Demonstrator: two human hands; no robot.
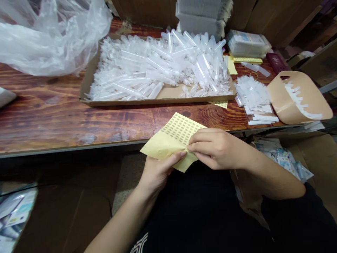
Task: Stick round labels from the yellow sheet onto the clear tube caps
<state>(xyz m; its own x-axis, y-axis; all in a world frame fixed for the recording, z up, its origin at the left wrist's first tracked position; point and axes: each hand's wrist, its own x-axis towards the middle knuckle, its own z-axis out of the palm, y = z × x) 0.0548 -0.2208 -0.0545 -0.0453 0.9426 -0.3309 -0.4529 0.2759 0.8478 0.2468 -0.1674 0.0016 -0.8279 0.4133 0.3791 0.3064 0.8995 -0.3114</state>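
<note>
A yellow sticker sheet [177,135] with rows of small oval labels is held in front of the table edge. My left hand [164,165] grips it from below, thumb on top and the other fingers hidden beneath. My right hand [213,147] pinches at the sheet's right side with fingertips together; whether a single label is between them is too small to tell. Just beyond the sheet, a shallow cardboard tray [158,102] holds many clear plastic tubes [137,77] and small clear caps [196,90].
A big clear plastic bag [50,38] sits at the left. To the right are a pile of small clear plastic pieces [252,92] and a beige basket [302,98]. Stacked clear trays [202,15] stand behind. An open carton [318,158] with printed packets is below the right edge.
</note>
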